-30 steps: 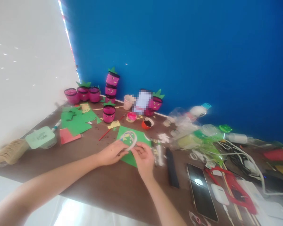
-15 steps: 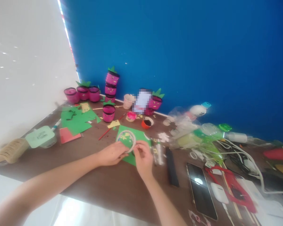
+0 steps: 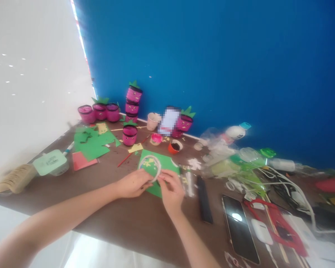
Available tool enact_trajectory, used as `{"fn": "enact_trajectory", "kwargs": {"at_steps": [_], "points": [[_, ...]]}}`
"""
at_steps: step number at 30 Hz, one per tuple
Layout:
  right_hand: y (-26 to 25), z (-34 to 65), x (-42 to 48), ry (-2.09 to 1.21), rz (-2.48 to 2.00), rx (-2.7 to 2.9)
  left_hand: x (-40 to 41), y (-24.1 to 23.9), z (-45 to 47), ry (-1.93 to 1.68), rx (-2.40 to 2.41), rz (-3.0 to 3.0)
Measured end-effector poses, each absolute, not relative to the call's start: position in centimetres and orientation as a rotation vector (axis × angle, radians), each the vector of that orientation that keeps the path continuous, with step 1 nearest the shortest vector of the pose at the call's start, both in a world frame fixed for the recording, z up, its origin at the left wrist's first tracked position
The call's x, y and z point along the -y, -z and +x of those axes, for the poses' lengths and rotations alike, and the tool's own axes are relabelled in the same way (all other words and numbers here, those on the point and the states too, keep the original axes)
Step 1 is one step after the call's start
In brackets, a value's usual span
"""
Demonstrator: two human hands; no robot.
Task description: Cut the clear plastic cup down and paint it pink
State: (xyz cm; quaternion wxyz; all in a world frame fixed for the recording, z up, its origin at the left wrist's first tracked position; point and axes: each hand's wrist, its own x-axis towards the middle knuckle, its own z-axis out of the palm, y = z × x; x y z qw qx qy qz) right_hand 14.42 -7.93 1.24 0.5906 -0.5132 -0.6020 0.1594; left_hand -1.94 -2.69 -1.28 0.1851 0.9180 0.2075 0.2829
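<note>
My left hand (image 3: 134, 183) and my right hand (image 3: 171, 190) meet over a green paper sheet (image 3: 167, 166) on the brown table (image 3: 128, 219). Both pinch a white ring that looks like a tape roll (image 3: 152, 165), the left from its near left side, the right from its near right side. The ring stands tilted above the green paper. Fingers of both hands are curled closed on it.
Pink painted cups with green leaf tops (image 3: 130, 134) stand at the back by the blue wall (image 3: 226, 56). Green paper scraps (image 3: 91, 143), a mint green box (image 3: 50, 162), a black phone (image 3: 240, 229), white earbuds case (image 3: 261, 230), cables and plastic bottles (image 3: 236, 132) crowd the right.
The hands and the ring stay in nearly the same place; the right hand's fingers have shifted slightly along the ring. The camera has moved a little.
</note>
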Motion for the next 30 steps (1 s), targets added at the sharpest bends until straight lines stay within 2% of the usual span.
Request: {"fn": "enact_trajectory", "kwargs": {"at_steps": [16, 26, 28, 30], "points": [[-1.2, 14.9, 7.7, -0.409, -1.191, 1.464, 3.0, 1.5, -1.9, -0.816, -0.572, 2.602], [-1.5, 16.1, 7.9, -0.195, -1.237, 1.686, 3.3, 0.7, -1.8, -0.872, -0.731, 2.506], [-2.6, 17.7, 7.9, -0.108, -1.368, 1.723, 3.2, 0.7, -1.9, -0.869, -0.776, 2.467], [-4.1, 19.7, 7.9, 0.005, -1.698, 1.743, 3.0, 0.8, -2.0, -0.859, -0.815, 2.423]]}}
